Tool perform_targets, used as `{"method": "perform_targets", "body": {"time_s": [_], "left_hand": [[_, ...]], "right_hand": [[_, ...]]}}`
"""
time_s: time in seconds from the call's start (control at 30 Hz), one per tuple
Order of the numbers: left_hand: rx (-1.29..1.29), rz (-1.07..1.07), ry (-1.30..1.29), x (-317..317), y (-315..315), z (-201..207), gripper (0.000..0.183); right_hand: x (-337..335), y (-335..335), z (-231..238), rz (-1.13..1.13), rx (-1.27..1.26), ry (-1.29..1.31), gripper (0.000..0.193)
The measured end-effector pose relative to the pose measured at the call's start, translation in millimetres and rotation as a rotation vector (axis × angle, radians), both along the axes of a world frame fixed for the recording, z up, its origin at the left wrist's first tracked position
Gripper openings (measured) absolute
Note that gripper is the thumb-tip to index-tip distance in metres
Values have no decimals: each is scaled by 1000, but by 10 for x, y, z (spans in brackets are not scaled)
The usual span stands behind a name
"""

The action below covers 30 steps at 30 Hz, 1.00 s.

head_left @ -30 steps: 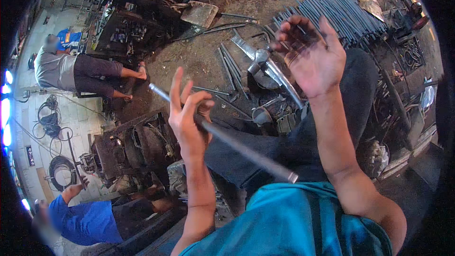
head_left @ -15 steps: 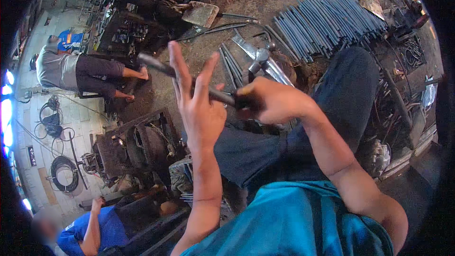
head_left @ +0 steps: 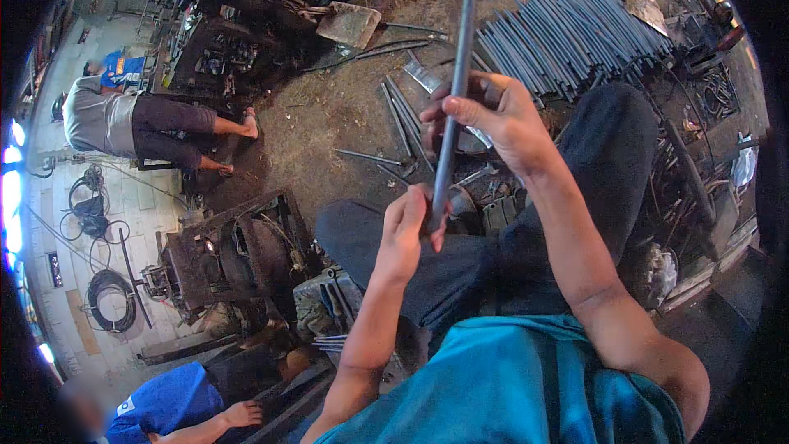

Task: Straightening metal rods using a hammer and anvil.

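A long dark grey metal rod (head_left: 463, 41) stands nearly upright before me, tilted slightly, its top running past the upper edge of the view. Its lower end sits in my left hand (head_left: 403, 234), whose fingers close round it above my lap. Higher up, my right hand (head_left: 505, 119) grips the same rod between thumb and curled fingers. Behind the right hand lies a shiny metal bar (head_left: 423, 78), partly hidden by the hand and rod. Several loose rods (head_left: 396, 119) lie on the ground left of the held one.
A large pile of rods (head_left: 575, 41) covers the ground at the far right. A shovel (head_left: 349, 25) lies beyond my hands. Rusty machinery (head_left: 234, 255) stands to the left. One person (head_left: 103, 115) bends over at the far left; another in blue (head_left: 168, 403) sits near left.
The rod has swung from slanting leftward to nearly upright. My left hand has moved down and closed on its lower end; my right hand has risen along it. The near-left person's arm has lowered.
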<state>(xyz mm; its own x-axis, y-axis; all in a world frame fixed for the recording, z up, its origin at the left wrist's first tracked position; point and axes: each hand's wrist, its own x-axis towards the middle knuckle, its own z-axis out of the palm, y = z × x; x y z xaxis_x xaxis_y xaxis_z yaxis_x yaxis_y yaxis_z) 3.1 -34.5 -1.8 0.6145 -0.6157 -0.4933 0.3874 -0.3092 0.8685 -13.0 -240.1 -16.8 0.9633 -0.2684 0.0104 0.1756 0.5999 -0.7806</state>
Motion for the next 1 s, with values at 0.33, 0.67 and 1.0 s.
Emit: {"method": "perform_targets", "body": {"time_s": [0.33,0.67,1.0], "left_hand": [[-17,122,-389,167,-23,-106,36],[81,170,-299,-3,730,-245,43],[85,122,-74,-238,1174,-273,38]], "right_hand": [[-17,-160,-24,-165,179,-116,42],[-123,-542,-12,-21,777,-618,82],[-69,-343,355,64,650,-586,87]]}}
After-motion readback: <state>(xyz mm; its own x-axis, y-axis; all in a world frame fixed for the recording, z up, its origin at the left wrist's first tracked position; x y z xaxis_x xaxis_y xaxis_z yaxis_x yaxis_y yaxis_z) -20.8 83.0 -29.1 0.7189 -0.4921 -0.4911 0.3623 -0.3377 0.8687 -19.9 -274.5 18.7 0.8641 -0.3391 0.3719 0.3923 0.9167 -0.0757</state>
